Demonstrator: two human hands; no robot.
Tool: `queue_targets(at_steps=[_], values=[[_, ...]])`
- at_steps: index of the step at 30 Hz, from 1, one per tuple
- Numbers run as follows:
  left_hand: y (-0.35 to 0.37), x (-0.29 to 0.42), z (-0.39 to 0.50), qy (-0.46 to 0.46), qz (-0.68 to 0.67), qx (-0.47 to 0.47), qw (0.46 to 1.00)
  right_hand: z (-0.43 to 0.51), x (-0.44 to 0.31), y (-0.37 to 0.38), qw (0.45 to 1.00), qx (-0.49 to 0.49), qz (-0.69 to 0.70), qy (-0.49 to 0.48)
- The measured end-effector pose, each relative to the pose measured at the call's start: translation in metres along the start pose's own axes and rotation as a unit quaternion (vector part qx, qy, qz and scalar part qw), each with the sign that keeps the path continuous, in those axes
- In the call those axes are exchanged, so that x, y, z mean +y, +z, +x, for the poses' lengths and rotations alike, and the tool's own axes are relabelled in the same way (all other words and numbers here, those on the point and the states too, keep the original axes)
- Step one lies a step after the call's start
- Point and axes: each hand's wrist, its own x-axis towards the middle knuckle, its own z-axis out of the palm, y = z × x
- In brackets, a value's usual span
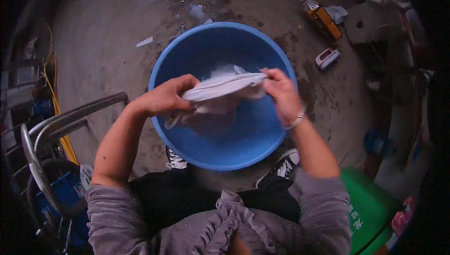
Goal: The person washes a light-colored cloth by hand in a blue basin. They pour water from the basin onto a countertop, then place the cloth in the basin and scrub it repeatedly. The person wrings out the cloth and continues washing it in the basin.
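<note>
A wet-looking white cloth [225, 86] is stretched between my two hands above a round blue plastic basin [225, 154]. My left hand [170, 95] grips its left end between thumb and fingers. At the right end, the fingers of my right hand [281, 91] pinch the fabric; a bracelet circles that wrist. Part of the cloth hangs down toward the basin's inside, thin and greyish there. Whitish matter, perhaps suds or more fabric, shows just behind the taut edge. How much water the basin holds I cannot tell.
Beyond the basin's right side stand a bottle of amber liquid [322, 21] and a pink scrubbing brush [327, 58]. A metal-framed cart [38, 174] is at left, beside yellow straps [63, 128]. A green bin [369, 202] sits near my right elbow. The concrete floor [105, 54] has wet patches.
</note>
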Motion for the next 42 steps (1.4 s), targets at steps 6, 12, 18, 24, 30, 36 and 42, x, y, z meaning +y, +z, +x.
queue_targets(at_steps=[6, 12, 18, 24, 30, 36, 42], values=[[-0.006, -0.043, 0.030, 0.257, 0.465, 0.228, 0.816, -0.013, -0.055, -0.022, 0.985, -0.114, 0.067, 0.115], [-0.008, -0.040, 0.028, 0.064, 0.206, 0.157, 0.964, -0.020, -0.054, -0.029, 0.967, -0.084, -0.209, 0.120], [-0.006, -0.012, 0.003, 0.173, -0.033, 0.111, 0.978, -0.026, -0.064, -0.044, 0.975, -0.064, -0.213, 0.018], [0.009, 0.042, -0.038, 0.083, 0.190, 0.066, 0.976, -0.036, -0.091, -0.043, 0.995, -0.046, -0.085, 0.022], [0.002, 0.116, -0.117, 0.301, 0.184, 0.227, 0.908, -0.062, -0.187, -0.003, 0.958, -0.058, -0.010, -0.281], [0.022, 0.168, -0.180, 0.453, 0.142, 0.326, 0.817, -0.110, -0.237, -0.011, 0.903, 0.022, -0.015, -0.428], [0.033, 0.141, -0.119, 0.340, 0.116, 0.231, 0.904, -0.087, -0.170, -0.025, 0.959, 0.114, -0.076, -0.250]])
